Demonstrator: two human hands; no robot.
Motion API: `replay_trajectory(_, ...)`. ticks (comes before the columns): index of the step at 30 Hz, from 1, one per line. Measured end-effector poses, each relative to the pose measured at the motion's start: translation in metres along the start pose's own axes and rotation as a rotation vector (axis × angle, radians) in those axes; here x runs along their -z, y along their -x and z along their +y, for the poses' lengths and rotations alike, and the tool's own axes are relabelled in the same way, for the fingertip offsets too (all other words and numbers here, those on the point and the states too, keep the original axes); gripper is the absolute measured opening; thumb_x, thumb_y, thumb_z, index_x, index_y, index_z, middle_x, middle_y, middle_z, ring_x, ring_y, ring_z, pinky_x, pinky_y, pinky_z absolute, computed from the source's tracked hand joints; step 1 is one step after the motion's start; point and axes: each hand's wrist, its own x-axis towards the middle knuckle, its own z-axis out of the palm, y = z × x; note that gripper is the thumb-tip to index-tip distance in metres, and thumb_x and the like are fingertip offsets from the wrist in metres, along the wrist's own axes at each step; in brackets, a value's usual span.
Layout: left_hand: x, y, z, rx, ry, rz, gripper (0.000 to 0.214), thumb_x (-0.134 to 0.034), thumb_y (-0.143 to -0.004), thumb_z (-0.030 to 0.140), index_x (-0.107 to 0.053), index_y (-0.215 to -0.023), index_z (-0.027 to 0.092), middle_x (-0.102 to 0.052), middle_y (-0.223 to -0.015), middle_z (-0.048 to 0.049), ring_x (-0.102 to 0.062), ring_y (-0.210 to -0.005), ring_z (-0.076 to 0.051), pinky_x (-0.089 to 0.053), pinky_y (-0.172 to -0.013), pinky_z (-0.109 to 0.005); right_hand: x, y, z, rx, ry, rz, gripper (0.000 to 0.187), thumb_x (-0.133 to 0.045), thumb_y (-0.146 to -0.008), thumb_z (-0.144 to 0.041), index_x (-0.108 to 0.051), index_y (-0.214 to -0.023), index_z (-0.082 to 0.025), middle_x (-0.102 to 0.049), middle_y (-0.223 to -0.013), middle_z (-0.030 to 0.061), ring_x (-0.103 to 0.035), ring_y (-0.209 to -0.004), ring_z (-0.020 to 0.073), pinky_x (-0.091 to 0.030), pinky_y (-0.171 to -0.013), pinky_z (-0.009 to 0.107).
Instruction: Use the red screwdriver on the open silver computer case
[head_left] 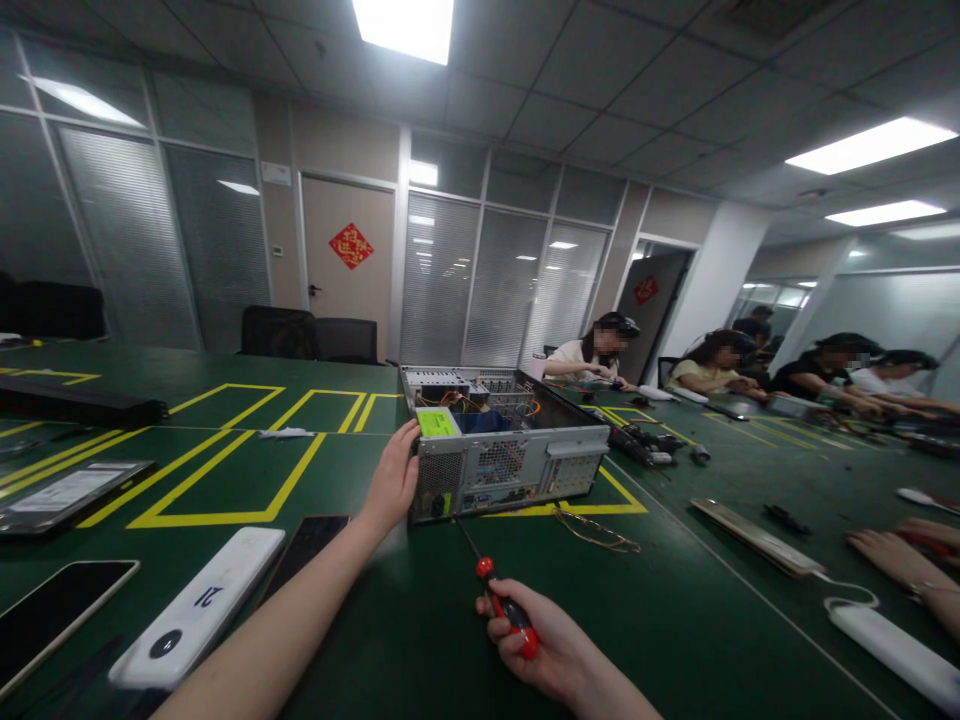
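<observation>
An opened computer case (536,462) lies on its side on the green table, its rear panel facing me. Inside, colored wires and a power supply with a yellow-green label (437,423) show. My left hand (394,475) grips the case's left rear corner, with the fingertips at its top edge. In my right hand (536,635) is a red and black screwdriver (510,610), the fingers wrapped round its handle. The shaft points up and away from me, its tip by the lower left edge of the rear panel. Whether the tip touches a screw, I cannot tell.
A white device marked 21 (206,605) and phones (60,615) lie at left, near a hard drive (71,495). Glasses (600,530) lie right of the case. A co-worker's hands (911,560) are at far right; several people sit beyond.
</observation>
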Motion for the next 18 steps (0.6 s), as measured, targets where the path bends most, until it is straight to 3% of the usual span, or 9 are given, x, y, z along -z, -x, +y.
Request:
replay_trajectory(4, -0.0012, 0.0000, -0.0016, -0.010, 0.017, 0.006, 0.044, -0.029, -0.093, 0.025, -0.029, -0.136, 0.020, -0.037, -0.140, -0.0111, -0.033, -0.132, -0.023, -0.029, -0.109, -0.049, -0.0037, 0.0015, 0.0040, 0.024, 0.144, 0.037, 0.026, -0.046, -0.088, -0.034, -0.057, -0.089, -0.011, -0.059, -0.061, 0.0014, -0.056, -0.049, 0.0087, -0.045, -0.042, 0.016)
replay_trajectory(6, -0.0014, -0.0001, -0.0019, -0.012, 0.022, 0.005, 0.044, -0.030, -0.093, 0.025, -0.030, -0.136, 0.020, -0.036, -0.140, -0.0113, -0.032, -0.132, -0.023, -0.029, -0.109, -0.048, -0.0040, 0.0021, 0.0043, 0.026, 0.145, 0.015, 0.026, -0.043, -0.089, -0.034, -0.057, -0.096, -0.013, -0.062, -0.066, 0.0017, -0.059, -0.052, 0.0107, -0.046, -0.043, 0.019)
replay_trajectory(12, -0.0005, -0.0006, -0.0011, -0.020, 0.024, 0.008, 0.044, -0.029, -0.093, 0.025, -0.030, -0.136, 0.020, -0.037, -0.140, -0.0119, -0.033, -0.132, -0.023, -0.030, -0.108, -0.048, -0.0010, 0.0025, -0.0024, 0.074, -0.025, -0.025, 0.029, -0.041, -0.090, -0.034, -0.056, -0.090, -0.010, -0.051, -0.057, -0.0014, -0.044, -0.041, 0.0032, -0.025, -0.032, 0.008)
replay_trajectory(15, -0.0002, -0.0007, -0.0014, -0.021, 0.025, 0.007, 0.043, -0.029, -0.093, 0.026, -0.030, -0.136, 0.020, -0.037, -0.140, -0.0121, -0.033, -0.132, -0.023, -0.030, -0.108, -0.048, -0.0012, 0.0033, -0.0028, 0.085, -0.010, -0.036, 0.024, -0.047, -0.088, -0.034, -0.054, -0.082, -0.012, -0.051, -0.060, -0.0012, -0.041, -0.042, 0.0011, -0.023, -0.032, 0.006)
replay_trajectory(18, -0.0002, -0.0005, -0.0017, -0.017, 0.030, 0.002, 0.043, -0.029, -0.093, 0.026, -0.030, -0.136, 0.020, -0.037, -0.140, -0.0118, -0.033, -0.132, -0.023, -0.030, -0.109, -0.048, -0.0021, 0.0038, 0.0002, 0.148, 0.171, 0.004, 0.017, -0.052, -0.085, -0.028, -0.050, -0.077, -0.014, -0.055, -0.067, 0.0009, -0.043, -0.043, 0.0006, -0.026, -0.034, 0.006)
